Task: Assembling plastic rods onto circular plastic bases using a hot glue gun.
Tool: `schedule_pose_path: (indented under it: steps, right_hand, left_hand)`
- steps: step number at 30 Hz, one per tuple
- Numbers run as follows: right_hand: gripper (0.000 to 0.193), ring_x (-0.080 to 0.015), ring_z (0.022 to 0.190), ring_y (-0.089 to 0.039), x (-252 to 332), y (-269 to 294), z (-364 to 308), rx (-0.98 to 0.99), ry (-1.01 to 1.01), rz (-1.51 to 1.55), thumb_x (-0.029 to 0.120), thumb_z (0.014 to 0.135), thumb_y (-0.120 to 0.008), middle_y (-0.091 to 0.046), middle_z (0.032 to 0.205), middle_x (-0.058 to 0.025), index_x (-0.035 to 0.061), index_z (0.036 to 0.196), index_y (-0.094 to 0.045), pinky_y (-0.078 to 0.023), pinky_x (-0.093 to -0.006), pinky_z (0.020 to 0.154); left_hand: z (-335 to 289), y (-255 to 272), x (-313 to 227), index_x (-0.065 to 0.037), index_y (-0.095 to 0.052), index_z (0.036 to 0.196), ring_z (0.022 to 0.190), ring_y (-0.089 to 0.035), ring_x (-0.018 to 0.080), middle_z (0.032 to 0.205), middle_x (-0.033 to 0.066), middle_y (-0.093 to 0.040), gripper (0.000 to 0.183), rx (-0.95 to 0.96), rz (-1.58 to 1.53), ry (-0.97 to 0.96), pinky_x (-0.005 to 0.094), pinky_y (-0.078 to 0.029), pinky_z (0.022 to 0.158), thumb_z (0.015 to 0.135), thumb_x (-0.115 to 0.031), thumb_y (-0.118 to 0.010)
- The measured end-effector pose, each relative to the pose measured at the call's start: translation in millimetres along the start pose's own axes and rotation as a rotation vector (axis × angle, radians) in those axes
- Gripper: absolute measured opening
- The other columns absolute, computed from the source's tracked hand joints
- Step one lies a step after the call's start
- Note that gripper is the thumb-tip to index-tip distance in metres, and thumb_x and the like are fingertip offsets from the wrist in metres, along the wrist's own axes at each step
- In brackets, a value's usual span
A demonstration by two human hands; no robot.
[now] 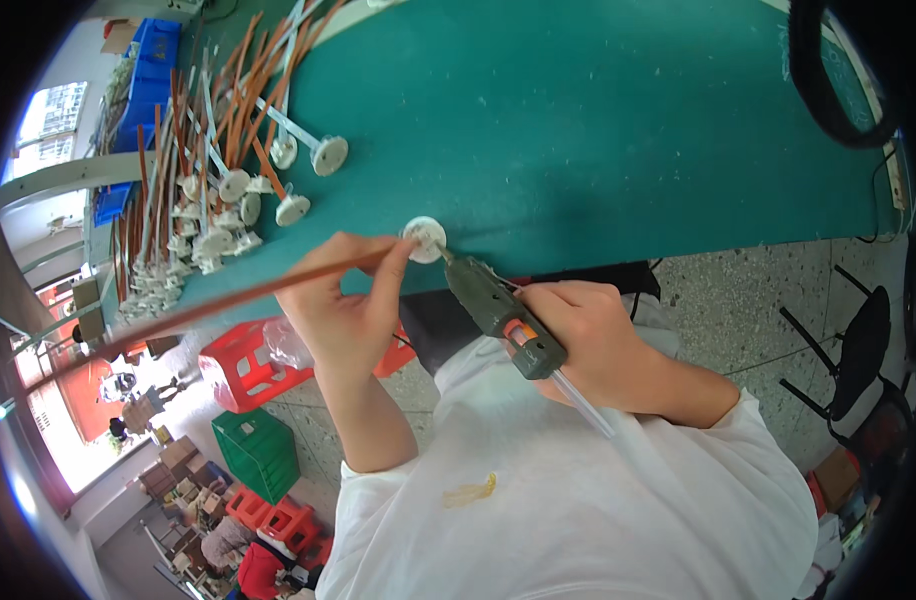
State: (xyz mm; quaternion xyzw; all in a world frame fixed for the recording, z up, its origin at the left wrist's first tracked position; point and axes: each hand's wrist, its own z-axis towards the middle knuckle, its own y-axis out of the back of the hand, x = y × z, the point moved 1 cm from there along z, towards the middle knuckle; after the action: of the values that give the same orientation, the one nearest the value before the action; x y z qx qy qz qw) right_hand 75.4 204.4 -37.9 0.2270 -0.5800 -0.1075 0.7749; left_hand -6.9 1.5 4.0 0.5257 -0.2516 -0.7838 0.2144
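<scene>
My left hand [340,305] pinches a long brown strip [228,293] near one end, between thumb and fingers. At that end is a round white disc [424,228], close to the table's near edge. My right hand [600,340] is wrapped round a dark green glue gun [483,300]. Its nozzle points at the disc and appears to touch it or hover just over it; I cannot tell which. A translucent glue stick [583,405] pokes out of the gun's back end.
Many brown and grey strips with white discs [330,156] lie heaped at the left of the green table [598,120]. Blue bins [156,60] stand behind them. On the floor are a red crate [240,372], a green crate [258,455] and a black chair [860,350]. People work at lower left.
</scene>
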Motion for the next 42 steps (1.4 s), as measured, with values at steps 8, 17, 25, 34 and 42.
schedule_pose_path:
  steps: [8,17,25,34,42]
  right_hand:
    - [0.016,-0.0220,0.063,-0.060,-29,78,7,-0.245,-0.143,0.407,0.009,0.078,-0.071,-0.066,0.088,-0.0166,0.0018,0.089,-0.061,-0.042,-0.0339,0.051]
    - [0.024,-0.0213,0.066,-0.057,-97,139,0,-0.715,-0.122,0.810,0.010,0.089,-0.053,-0.064,0.103,-0.0260,-0.0029,0.108,-0.058,-0.045,-0.0296,0.056]
    - [0.026,-0.0216,0.065,-0.056,-101,133,-8,-0.705,-0.159,0.838,0.014,0.090,-0.053,-0.063,0.102,-0.0262,-0.0038,0.107,-0.057,-0.045,-0.0292,0.055]
    - [0.022,-0.0182,0.069,-0.056,-102,135,-4,-0.713,-0.077,0.828,0.014,0.098,-0.046,-0.063,0.104,-0.0227,-0.0023,0.109,-0.057,-0.044,-0.0268,0.056]
    - [0.023,-0.0181,0.072,-0.057,-102,130,-2,-0.643,-0.105,0.705,0.014,0.095,-0.050,-0.064,0.107,-0.0234,-0.0032,0.106,-0.059,-0.044,-0.0274,0.058]
  left_hand:
    - [55,8,-6,0.002,-0.072,0.082,0.058,-0.063,0.0075,0.065,0.0066,-0.069,0.008,-0.124,0.057,-0.065,0.0196,-0.043,0.054,0.076,0.000,-0.078]
    - [190,-42,20,0.001,-0.070,0.079,0.057,-0.066,0.0119,0.067,0.0069,-0.071,0.014,-0.187,0.169,-0.115,0.0247,-0.049,0.056,0.079,-0.010,-0.078]
    - [203,-59,37,0.000,-0.070,0.081,0.057,-0.067,0.0127,0.067,0.0072,-0.071,0.015,-0.173,0.202,-0.115,0.0253,-0.051,0.059,0.078,-0.012,-0.078]
    - [169,20,46,-0.002,-0.073,0.096,0.066,-0.070,0.0226,0.073,0.0105,-0.071,0.044,-0.216,0.417,-0.087,0.0333,-0.054,0.067,0.072,-0.037,-0.083]
    - [140,123,98,-0.003,-0.072,0.089,0.081,-0.068,0.0394,0.084,0.0193,-0.070,0.032,-0.023,1.098,0.370,0.0468,-0.054,0.072,0.080,-0.034,-0.071]
